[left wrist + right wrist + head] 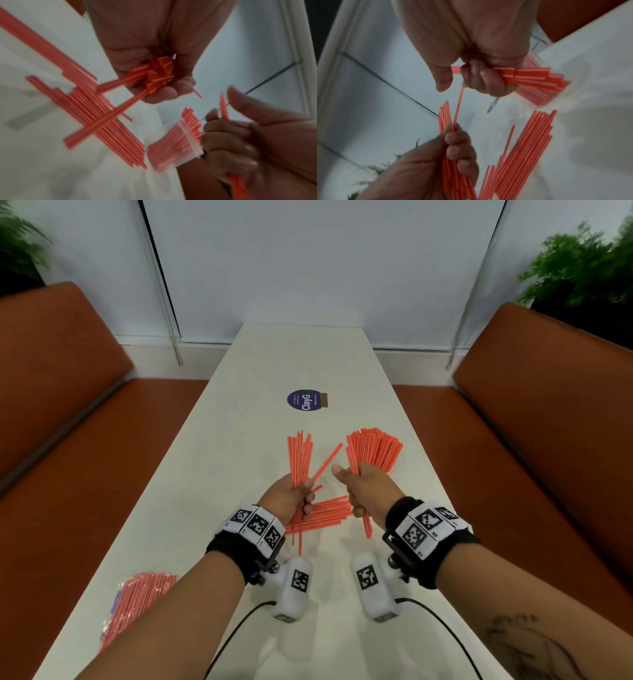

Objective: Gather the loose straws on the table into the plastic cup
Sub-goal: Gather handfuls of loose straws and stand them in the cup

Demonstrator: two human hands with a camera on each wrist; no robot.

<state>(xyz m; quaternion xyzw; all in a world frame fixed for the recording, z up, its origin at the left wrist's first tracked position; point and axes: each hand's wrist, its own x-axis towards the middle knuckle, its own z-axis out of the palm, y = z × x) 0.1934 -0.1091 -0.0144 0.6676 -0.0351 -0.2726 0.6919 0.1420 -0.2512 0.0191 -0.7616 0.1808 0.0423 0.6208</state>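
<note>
My left hand grips a thin bundle of orange straws, held upright over the white table. One straw slants out of it toward my right thumb. My right hand grips a thicker bundle that fans out at the top, thumb sticking out. Between and under the hands a loose pile of straws lies flat on the table. The right wrist view shows my right fingers curled round their bundle, and the left hand below them. No cup shows in any view.
A clear bag of straws lies near the table's left edge, by my left forearm. A round purple sticker sits further up the table. Orange benches run along both sides of the table.
</note>
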